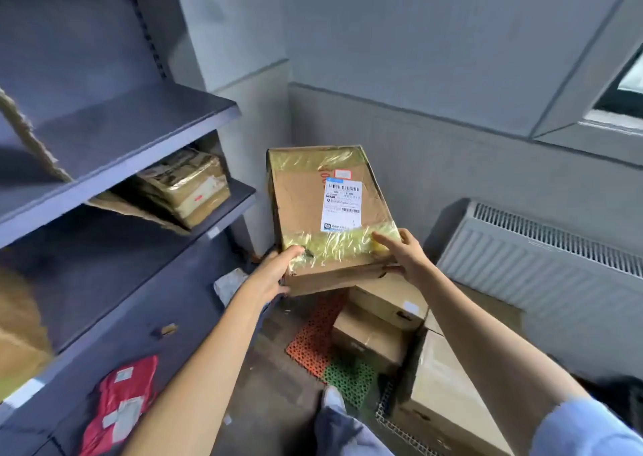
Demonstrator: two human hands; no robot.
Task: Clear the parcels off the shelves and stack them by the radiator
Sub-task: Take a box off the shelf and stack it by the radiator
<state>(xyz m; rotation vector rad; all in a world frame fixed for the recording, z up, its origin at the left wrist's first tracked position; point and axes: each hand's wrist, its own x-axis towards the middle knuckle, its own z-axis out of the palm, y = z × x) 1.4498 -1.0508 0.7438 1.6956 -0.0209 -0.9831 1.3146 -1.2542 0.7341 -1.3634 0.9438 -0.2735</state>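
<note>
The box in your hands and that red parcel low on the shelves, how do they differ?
The cardboard box is brown, stiff and flat-sided; the red parcel looks like a soft, crumpled bag. The box is gripped at its near end by the left hand and right hand, off the shelves, while the red parcel lies on a lower shelf, untouched. Both carry pale labels.

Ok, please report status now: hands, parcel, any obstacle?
Left hand and right hand grip taped parcel. Held above boxes beside radiator. No obstacle seen.
</note>
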